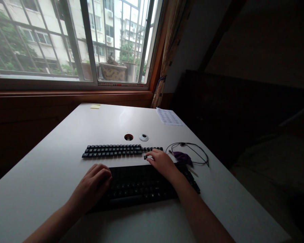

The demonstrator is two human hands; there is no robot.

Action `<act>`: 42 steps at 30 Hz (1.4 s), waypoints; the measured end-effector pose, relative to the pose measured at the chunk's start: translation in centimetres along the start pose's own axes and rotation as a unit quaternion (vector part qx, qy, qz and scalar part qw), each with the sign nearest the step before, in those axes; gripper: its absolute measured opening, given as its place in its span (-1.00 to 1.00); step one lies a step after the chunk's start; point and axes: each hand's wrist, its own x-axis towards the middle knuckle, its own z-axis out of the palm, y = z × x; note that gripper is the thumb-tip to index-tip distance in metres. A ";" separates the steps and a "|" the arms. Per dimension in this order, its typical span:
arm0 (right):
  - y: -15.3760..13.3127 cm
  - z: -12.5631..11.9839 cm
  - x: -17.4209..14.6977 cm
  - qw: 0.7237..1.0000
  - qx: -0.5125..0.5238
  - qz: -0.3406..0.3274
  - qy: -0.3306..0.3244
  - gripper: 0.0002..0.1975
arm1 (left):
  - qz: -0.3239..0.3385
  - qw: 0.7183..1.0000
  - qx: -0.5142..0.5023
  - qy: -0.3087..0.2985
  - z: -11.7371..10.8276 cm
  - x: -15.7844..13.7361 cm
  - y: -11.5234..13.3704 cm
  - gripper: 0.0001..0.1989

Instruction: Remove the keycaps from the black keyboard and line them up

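Observation:
A black keyboard (131,186) lies on the white table in front of me. My left hand (96,179) is closed over its left end, the fingers curled and partly hidden. Beyond the keyboard, my right hand (159,161) pinches a small black keycap (145,157) between thumb and forefinger, at the table surface. Loose black keycaps (114,151) stand in neat rows just left of that hand, and a shorter row of keycaps (152,149) runs behind its fingers. My right forearm crosses above the keyboard's right part and hides some of its keys.
Right of my right hand lie a coiled black cable (204,153), a purple cloth (182,157) and a thin light-coloured tool (193,171). Farther back are a round cable hole (128,137), its cover (143,137), a printed sheet (169,116) and a yellow note (95,106).

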 end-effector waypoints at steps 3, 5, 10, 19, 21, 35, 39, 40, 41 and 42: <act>0.5 0.4 0.3 0.999 -0.020 0.015 -0.023 -0.82 | 0.013 1.000 0.018 -0.014 0.2 -0.1 -0.1 -0.93; 0.6 0.7 0.4 0.999 -0.026 0.025 -0.031 -0.81 | 0.015 0.999 0.023 -0.020 0.2 -0.1 -0.1 -0.92; 0.8 1.1 0.4 0.998 -0.034 0.047 -0.038 -0.79 | 0.028 0.999 0.032 -0.021 0.4 0.0 -0.3 -0.91; 0.9 1.2 -0.2 0.999 -0.028 0.018 0.034 -0.78 | 0.031 0.998 0.029 -0.038 0.4 -0.1 -0.4 -0.90; 0.8 1.1 -0.6 0.999 -0.031 0.001 0.038 -0.79 | 0.030 0.998 0.030 -0.037 0.4 -0.1 -0.4 -0.91; 0.1 1.8 -0.3 0.996 -0.089 0.019 -0.009 -0.66 | 0.033 0.997 0.038 -0.060 0.8 -0.3 -0.7 -0.91; 0.1 1.9 -0.2 0.996 -0.090 0.021 -0.012 -0.65 | 0.037 0.997 0.041 -0.055 0.8 -0.3 -0.7 -0.91; 0.1 2.0 -0.2 0.996 -0.087 0.022 -0.012 -0.64 | 0.038 0.997 0.041 -0.055 0.8 -0.4 -0.7 -0.91; 0.2 2.0 -0.2 0.996 -0.085 0.024 -0.013 -0.64 | 0.038 0.997 0.040 -0.054 0.8 -0.4 -0.7 -0.91; 0.2 2.1 -0.2 0.996 -0.081 0.025 -0.013 -0.64 | 0.038 0.997 0.040 -0.054 0.8 -0.4 -0.7 -0.91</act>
